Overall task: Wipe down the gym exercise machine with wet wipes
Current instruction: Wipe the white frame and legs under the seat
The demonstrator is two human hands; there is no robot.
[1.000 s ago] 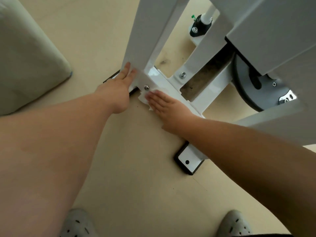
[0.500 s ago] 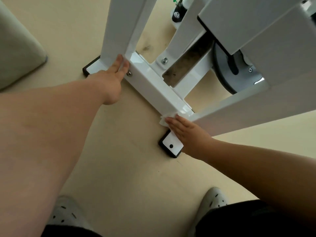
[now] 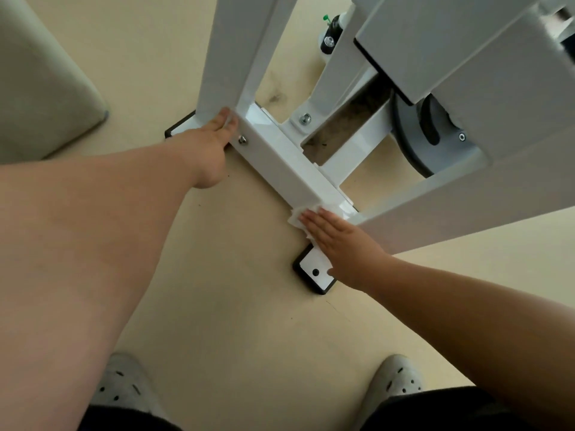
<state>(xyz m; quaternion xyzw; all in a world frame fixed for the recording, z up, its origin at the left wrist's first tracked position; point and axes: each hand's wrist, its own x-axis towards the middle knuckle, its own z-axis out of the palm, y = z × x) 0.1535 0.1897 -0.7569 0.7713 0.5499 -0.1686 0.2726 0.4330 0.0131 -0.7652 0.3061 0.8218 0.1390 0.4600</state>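
Observation:
The white gym machine has a floor bar [image 3: 286,169] running diagonally from upper left to lower right, ending in a black-edged foot [image 3: 314,272]. My right hand [image 3: 342,247] lies flat with straight fingers on a crumpled white wet wipe [image 3: 295,217], pressing it on the bar's near side close to that foot. My left hand [image 3: 208,150] rests with straight fingers against the base of the white upright post [image 3: 236,51], where the post meets the bar.
A grey weight disc [image 3: 413,141] sits behind the bar under wide white frame panels [image 3: 466,73] that overhang the right side. A beige cushioned block [image 3: 40,82] stands at the left. My two light perforated shoes [image 3: 395,384] are on the tan floor below.
My right hand slid the wipe along the bar from beside the bolt near the post to the bar's lower right end. My left hand stayed at the post.

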